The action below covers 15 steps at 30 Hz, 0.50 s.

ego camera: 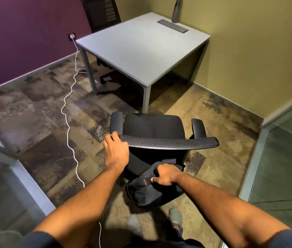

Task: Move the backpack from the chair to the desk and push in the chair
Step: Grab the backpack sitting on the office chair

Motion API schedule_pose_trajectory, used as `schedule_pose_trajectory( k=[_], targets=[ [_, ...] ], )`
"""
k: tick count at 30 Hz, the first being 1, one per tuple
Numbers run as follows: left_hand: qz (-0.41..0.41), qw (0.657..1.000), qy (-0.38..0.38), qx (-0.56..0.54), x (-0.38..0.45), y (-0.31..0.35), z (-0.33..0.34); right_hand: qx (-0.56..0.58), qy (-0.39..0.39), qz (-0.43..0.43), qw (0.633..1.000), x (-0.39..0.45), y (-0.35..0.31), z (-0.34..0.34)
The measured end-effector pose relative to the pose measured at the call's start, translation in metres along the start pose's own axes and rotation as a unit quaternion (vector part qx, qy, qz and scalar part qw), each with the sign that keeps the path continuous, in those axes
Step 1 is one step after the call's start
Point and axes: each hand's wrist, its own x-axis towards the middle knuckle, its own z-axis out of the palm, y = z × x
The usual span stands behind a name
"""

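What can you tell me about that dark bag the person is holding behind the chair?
The backpack is dark grey to black, of soft fabric, with a thin red line near the top. It hangs limp and crumpled behind the chair's mesh backrest, low near the floor, not on the seat or the desk. The right hand grips its top. Zips and straps are too dark to make out.

White cable (70, 111) snakes across carpet (34, 113); second chair (104, 13) behind.
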Motion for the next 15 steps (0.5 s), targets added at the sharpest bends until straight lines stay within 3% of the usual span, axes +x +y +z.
schedule_pose_trajectory(
  k=[4, 7, 15],
  targets=[
    [-0.087, 0.996, -0.009, -0.02, -0.006, -0.026, 0.004, -0.002, 0.013, -0.007, 1.0, 0.0, -0.006, 0.004],
    [-0.107, 0.991, -0.031, -0.07, -0.014, -0.046, 0.014, -0.018, 0.009, -0.018, 1.0, -0.002, -0.004, 0.007],
    [0.027, 0.968, -0.243, -0.058, -0.03, -0.045, 0.053, -0.058, 0.07, -0.044, 0.995, -0.014, -0.006, 0.008]
  ],
)
